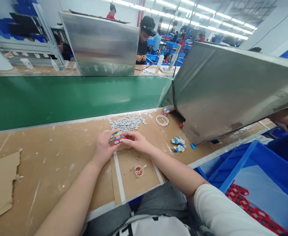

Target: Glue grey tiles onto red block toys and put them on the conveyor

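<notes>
My left hand [105,146] and my right hand [137,141] meet over the brown worktable [60,154], both pinching one small red and blue part [119,139] with a grey piece on it. Just beyond my fingers lies a heap of several small grey pieces [127,123]. Below my hands, inside a taped rectangle, sits a little round cup [139,170] with a thin stick in it.
A green conveyor belt [60,98] runs behind the table. A tape ring [162,120] and a few finished blue-white parts [178,143] lie to the right, by a metal shield [222,88]. A blue bin [259,183] with red parts stands at my right. People work across the belt.
</notes>
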Demonstrator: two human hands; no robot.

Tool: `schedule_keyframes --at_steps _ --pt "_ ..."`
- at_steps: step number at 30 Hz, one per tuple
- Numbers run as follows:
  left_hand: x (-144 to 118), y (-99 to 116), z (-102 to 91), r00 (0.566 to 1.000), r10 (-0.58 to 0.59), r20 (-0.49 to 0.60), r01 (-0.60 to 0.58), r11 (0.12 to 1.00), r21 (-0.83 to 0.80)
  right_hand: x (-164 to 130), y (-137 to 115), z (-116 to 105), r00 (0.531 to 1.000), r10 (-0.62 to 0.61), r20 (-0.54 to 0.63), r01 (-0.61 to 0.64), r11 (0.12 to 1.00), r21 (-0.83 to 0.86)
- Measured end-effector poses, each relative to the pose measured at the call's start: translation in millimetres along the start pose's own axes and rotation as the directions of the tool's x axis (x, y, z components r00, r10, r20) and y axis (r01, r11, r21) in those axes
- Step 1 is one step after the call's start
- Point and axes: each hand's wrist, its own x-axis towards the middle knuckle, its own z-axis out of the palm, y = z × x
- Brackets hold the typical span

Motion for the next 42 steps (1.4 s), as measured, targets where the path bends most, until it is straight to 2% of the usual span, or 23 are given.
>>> schedule_keyframes --at_steps 2,3,5,7,8,9,10,14,20,27,29,31,33,35,38,40,42 --pt "2 2 0.1 0.99 -0.142 -0.022 0.128 0.942 -0.31 3 1 1 1.0 -0.026 -0.012 0.027 0.999 0.043" --pt "2 1 0.0 0.979 -0.202 -0.022 0.168 0.864 -0.475 4 3 0 0.999 -0.037 -0.031 0.039 0.997 0.065" --pt "2 -2 -1.0 0.959 -0.284 0.01 0.193 0.623 -0.758 4 7 -2 0.995 -0.037 -0.094 0.045 0.995 0.089" --pt "0 -8 -3.7 0.944 -0.324 0.058 0.181 0.365 -0.913 3 11 -5 0.989 -0.006 -0.147 0.02 0.995 0.094" --pt "-1 -11 -5.7 0.939 -0.337 0.07 0.17 0.275 -0.946 3 13 -6 0.986 0.012 -0.164 0.005 0.995 0.103" --pt "-2 -14 -7.8 0.934 -0.349 0.072 0.159 0.229 -0.96 2 14 -7 0.984 0.028 -0.177 -0.007 0.993 0.119" --pt "-3 -16 -10.0 0.931 -0.361 0.06 0.15 0.229 -0.962 2 15 -7 0.981 0.041 -0.19 -0.015 0.99 0.138" --pt "-5 -22 -15.5 0.929 -0.367 -0.043 0.12 0.408 -0.905 2 12 -6 0.982 0.045 -0.182 -0.015 0.986 0.166" --pt "-3 -20 -16.8 0.917 -0.382 -0.114 0.113 0.522 -0.845 4 8 -5 0.991 0.014 -0.136 0.007 0.989 0.149" --pt "-1 -22 -19.7 0.964 -0.246 -0.102 0.085 0.646 -0.759 4 3 -6 0.993 -0.029 -0.115 0.042 0.993 0.115" --pt "0 -22 -18.6 0.971 -0.226 -0.083 0.096 0.68 -0.727 3 -4 -3 0.999 0.021 -0.046 -0.015 0.993 0.12" --pt "1 -20 -16.3 0.981 -0.187 -0.056 0.111 0.771 -0.628 5 -13 3 0.991 0.096 0.09 -0.107 0.986 0.126" --pt "2 -16 -13.8 0.994 -0.106 -0.026 0.084 0.9 -0.429 8 -22 9 0.964 0.158 0.215 -0.182 0.978 0.097" --pt "2 -12 -11.6 1.0 0.018 -0.004 -0.018 0.976 -0.219 14 -28 13 0.941 0.189 0.281 -0.202 0.979 0.016" --pt "1 -11 -7.8 0.99 0.132 -0.05 -0.134 0.99 -0.044 36 -29 7 0.927 0.175 0.333 -0.147 0.983 -0.109" --pt "1 -15 -3.7 0.985 0.093 -0.143 -0.09 0.996 0.028 64 -27 -5 0.94 0.09 0.33 -0.024 0.98 -0.199" --pt "1 -20 1.8 0.968 0.039 -0.248 -0.019 0.996 0.084 105 -25 -23 0.972 -0.037 0.233 0.13 0.908 -0.399"
